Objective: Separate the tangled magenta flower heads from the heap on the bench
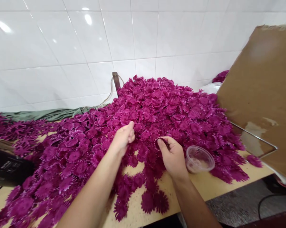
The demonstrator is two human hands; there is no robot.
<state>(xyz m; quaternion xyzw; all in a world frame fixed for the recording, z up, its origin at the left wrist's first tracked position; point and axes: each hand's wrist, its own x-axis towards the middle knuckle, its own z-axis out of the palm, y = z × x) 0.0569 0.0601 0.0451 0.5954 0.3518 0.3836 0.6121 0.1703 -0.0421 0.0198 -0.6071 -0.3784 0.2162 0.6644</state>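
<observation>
A large heap of magenta fabric flower heads [162, 107] covers a pale wooden table [204, 185]. My left hand [123, 137] reaches into the heap with its fingers pinched together on a flower at the pile's front. My right hand [172, 155] rests at the heap's lower edge, fingers curled round a flower head. A small clear plastic cup [200, 158] stands on the table just right of my right hand.
A brown cardboard sheet [263, 91] leans up at the right over a thin metal wire frame [257, 136]. A dark object [9, 166] lies at the left edge. White tiled wall [85, 47] behind; a cord and a green cloth [45, 114] run along it.
</observation>
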